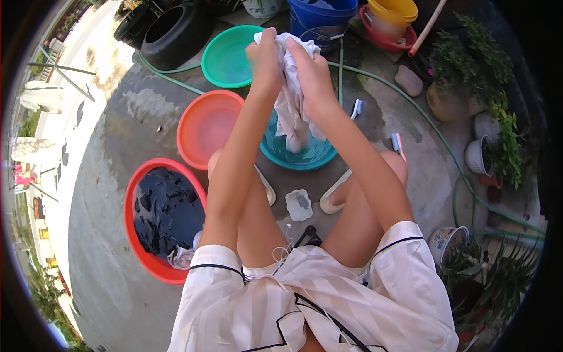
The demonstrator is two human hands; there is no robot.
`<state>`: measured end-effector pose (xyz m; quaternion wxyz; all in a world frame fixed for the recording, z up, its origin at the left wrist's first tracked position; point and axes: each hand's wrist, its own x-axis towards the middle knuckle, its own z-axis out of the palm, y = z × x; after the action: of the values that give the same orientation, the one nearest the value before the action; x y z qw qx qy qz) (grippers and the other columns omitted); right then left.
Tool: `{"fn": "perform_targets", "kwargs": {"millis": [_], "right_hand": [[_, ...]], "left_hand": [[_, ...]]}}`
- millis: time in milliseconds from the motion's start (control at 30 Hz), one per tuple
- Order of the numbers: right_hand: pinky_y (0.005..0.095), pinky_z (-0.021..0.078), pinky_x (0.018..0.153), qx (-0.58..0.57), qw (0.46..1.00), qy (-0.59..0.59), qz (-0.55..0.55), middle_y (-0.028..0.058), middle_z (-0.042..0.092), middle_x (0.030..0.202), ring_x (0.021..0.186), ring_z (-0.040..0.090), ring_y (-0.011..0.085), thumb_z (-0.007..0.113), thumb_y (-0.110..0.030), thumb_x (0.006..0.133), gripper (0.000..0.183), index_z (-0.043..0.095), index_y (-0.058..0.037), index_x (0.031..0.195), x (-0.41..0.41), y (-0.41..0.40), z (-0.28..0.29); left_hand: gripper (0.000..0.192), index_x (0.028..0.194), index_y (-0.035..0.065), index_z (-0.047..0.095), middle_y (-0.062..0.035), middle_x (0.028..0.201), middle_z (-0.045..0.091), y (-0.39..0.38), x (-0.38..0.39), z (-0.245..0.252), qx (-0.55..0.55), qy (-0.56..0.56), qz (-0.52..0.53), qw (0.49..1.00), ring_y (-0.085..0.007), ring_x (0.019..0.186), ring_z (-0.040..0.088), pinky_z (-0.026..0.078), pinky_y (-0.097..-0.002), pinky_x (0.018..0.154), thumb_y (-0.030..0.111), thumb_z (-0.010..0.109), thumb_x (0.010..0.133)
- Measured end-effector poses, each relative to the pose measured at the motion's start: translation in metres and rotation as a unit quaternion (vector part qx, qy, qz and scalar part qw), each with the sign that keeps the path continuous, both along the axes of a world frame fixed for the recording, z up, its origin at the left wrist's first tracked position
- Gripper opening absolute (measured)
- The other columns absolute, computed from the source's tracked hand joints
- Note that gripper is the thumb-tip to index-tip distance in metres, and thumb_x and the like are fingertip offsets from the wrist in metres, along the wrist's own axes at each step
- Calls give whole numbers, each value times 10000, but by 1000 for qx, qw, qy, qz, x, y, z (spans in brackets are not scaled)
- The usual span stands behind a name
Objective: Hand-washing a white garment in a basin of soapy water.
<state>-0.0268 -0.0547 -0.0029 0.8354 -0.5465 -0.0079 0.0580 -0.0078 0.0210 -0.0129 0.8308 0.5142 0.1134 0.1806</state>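
Observation:
A wet white cloth [291, 94] hangs bunched between my two hands. My left hand [265, 59] grips its upper left part, and my right hand [311, 72] grips its upper right part. The cloth's lower end hangs down over a teal basin [303, 165] of water; whether it touches the water I cannot tell. A scrubbing brush [357, 108] lies on the concrete beyond the basin's right side. Another brush [397, 143] is by my right knee. Between my feet rests a small whitish plastic box [299, 204].
An orange basin [182, 132] and a green basin [206, 66] stand ahead on the left. Dark cloth soaks in a red tub [129, 220] at left. A hose [418, 108] crosses the ground. Blue bucket [303, 22] and black tyre-like container [176, 48] stand at the back; potted plants [477, 154] line the right.

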Motion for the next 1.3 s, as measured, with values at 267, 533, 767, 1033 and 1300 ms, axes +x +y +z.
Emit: {"fn": "perform_targets", "kwargs": {"millis": [267, 533, 767, 1033, 1300], "right_hand": [[291, 416, 570, 95, 988, 70, -96, 23, 542, 732, 624, 517, 106, 548, -232, 808, 186, 522, -61, 739, 41, -33, 0], [245, 408, 575, 6, 998, 9, -60, 15, 556, 735, 648, 511, 86, 578, -225, 786, 202, 563, -25, 800, 13, -11, 5], [244, 400, 559, -7, 994, -36, -103, 0, 532, 704, 605, 482, 74, 555, -228, 808, 187, 542, -51, 749, 23, -21, -1], [255, 406, 602, 30, 998, 54, 7, -2, 537, 750, 654, 498, 88, 609, -256, 771, 196, 557, -67, 767, 29, -37, 9], [234, 398, 638, -12, 1000, -2, 21, 3, 543, 781, 720, 483, 73, 575, -269, 802, 263, 567, -11, 855, -8, -2, -4]], "left_hand": [[253, 654, 53, 537, 30, 598, 479, -34, -16, 5, 117, 21, -51, 992, -64, 541, 423, 329, -230, 486, 271, 585, 773], [295, 595, 37, 517, 6, 567, 506, -20, 3, -4, 48, -16, 18, 999, -104, 511, 456, 367, -264, 499, 261, 546, 785], [258, 724, 21, 549, -22, 686, 534, -22, -3, -4, 64, 32, -56, 996, -106, 593, 487, 378, -251, 523, 272, 574, 778], [230, 725, 53, 542, -1, 686, 528, -28, -15, 10, 38, 1, -65, 997, -92, 559, 464, 377, -242, 526, 271, 576, 790], [218, 729, 31, 537, -53, 694, 556, -7, 5, -1, -126, 16, -24, 992, -141, 600, 549, 430, -269, 538, 242, 581, 761]]}}
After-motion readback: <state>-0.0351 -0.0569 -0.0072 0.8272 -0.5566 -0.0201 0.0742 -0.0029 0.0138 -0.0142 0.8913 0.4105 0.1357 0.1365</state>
